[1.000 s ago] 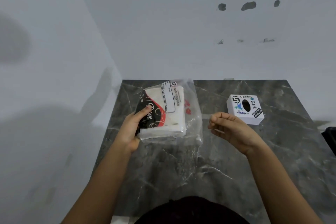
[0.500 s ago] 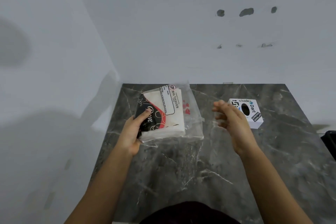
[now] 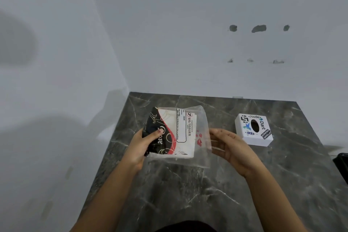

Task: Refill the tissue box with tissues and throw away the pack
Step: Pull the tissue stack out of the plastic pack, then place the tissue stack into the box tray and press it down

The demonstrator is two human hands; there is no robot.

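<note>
A clear plastic tissue pack (image 3: 181,132), printed black, red and white with "BIG TISSUES" on it, is held just above the dark marble table (image 3: 188,194). My left hand (image 3: 138,149) grips its left end, thumb on top. My right hand (image 3: 232,149) is at the pack's clear right edge, fingers apart, fingertips touching the plastic. To the right of that hand the white tissue box (image 3: 253,130) sits on the table, with stickers and a dark oval slot on top.
White walls close the table at the back and the left. A black object (image 3: 341,166) shows at the right edge of the view, beyond the table's side.
My right hand has moved left from in front of the box to the pack's right edge and spread its fingers. The left hand keeps hold of the pack.
</note>
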